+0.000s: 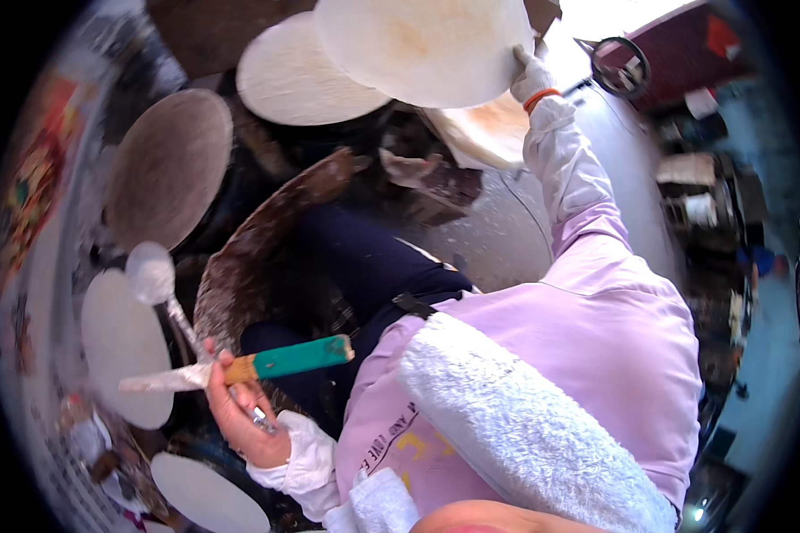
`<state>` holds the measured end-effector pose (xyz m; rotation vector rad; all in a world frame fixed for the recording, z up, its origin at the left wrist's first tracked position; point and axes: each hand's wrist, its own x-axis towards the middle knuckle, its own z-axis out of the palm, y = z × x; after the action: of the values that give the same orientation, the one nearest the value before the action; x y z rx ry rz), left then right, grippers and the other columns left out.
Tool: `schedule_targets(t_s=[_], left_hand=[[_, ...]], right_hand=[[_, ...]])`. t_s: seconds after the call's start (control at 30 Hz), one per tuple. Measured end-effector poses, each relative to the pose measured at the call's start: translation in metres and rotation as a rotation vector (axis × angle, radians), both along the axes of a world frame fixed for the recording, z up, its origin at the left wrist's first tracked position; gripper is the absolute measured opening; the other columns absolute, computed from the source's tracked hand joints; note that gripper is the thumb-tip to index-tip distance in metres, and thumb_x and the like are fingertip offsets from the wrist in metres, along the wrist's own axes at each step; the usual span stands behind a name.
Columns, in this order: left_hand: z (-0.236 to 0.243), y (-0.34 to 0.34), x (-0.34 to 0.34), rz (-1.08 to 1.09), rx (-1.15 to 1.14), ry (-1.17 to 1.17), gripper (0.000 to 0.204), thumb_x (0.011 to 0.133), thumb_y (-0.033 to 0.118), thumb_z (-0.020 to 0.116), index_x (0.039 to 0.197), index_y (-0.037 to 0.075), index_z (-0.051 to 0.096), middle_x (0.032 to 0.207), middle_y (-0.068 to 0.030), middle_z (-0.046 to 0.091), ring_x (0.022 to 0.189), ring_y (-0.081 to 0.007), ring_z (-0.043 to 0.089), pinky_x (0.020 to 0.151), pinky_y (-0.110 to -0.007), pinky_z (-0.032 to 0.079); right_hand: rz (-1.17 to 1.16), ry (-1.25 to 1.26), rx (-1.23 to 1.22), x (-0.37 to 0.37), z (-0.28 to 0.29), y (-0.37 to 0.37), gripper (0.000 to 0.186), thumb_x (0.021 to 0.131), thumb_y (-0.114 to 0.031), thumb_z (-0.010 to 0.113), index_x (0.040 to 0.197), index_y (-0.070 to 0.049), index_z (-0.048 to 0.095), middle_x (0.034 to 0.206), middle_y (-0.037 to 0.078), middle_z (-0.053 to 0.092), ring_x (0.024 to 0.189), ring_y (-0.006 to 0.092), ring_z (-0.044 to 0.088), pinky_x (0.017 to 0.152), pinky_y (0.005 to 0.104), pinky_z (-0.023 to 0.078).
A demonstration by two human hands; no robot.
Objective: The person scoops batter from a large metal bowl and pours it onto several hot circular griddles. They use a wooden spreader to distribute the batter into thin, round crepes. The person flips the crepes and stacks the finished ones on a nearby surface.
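Observation:
My left hand point(247, 421) is closed around two tools at once. One is a scraper point(298, 357) with a green and wooden handle and a pale, coated blade pointing left. The other is a ladle point(151, 274), its round bowl covered in white batter and its metal handle passing through my fingers. At the upper right, my right hand point(533, 78), in a white glove, grips the edge of a large thin round flatbread point(427, 44), lightly browned in the middle. This sheet overlaps a second pale round point(302, 75) lying on a dark griddle.
A bare grey-brown griddle point(171, 171) stands at the left, with batter-covered rounds point(126, 348) point(209, 493) nearer me. A crusted curved rim point(240, 240) is by my legs. Folded flatbread point(484, 129) lies below the raised sheet. A ring-shaped black object point(620, 67) stands behind my right hand.

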<state>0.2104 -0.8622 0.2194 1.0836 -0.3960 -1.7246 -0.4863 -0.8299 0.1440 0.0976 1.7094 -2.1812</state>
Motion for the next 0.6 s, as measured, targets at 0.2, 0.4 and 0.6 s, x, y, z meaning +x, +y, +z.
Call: schedule_targets(t_s=[0.2, 0.4, 0.6], left_hand=[[0.004, 0.001, -0.04, -0.126, -0.018, -0.057, 0.04, 0.104, 0.012, 0.049, 0.142, 0.001, 0.046, 0.101, -0.0024, 0.068, 0.049, 0.0005, 0.038, 0.044, -0.014, 0.036], [0.014, 0.008, -0.064, -0.145, 0.023, -0.118, 0.042, 0.103, 0.014, 0.05, 0.143, 0.001, 0.046, 0.1, -0.0002, 0.067, 0.051, 0.0016, 0.036, 0.046, -0.013, 0.036], [0.018, 0.008, -0.065, -0.086, 0.024, -0.2, 0.044, 0.102, 0.015, 0.052, 0.144, 0.001, 0.046, 0.098, 0.0037, 0.065, 0.053, 0.0024, 0.032, 0.047, -0.013, 0.032]], right_hand=[[-0.201, -0.186, -0.056, -0.041, -0.151, 0.161, 0.047, 0.093, -0.017, 0.06, 0.139, -0.007, 0.053, 0.133, 0.018, 0.06, 0.121, 0.0326, 0.059, 0.105, 0.044, 0.045], [-0.276, -0.193, 0.258, -0.019, -0.254, 0.184, 0.045, 0.093, -0.021, 0.067, 0.135, -0.009, 0.056, 0.13, 0.011, 0.063, 0.116, 0.0275, 0.061, 0.101, 0.0452, 0.05], [-0.221, 0.021, 0.749, -0.034, -0.242, 0.157, 0.045, 0.085, -0.016, 0.074, 0.125, -0.002, 0.061, 0.111, 0.014, 0.07, 0.089, 0.03, 0.07, 0.089, 0.0411, 0.055]])
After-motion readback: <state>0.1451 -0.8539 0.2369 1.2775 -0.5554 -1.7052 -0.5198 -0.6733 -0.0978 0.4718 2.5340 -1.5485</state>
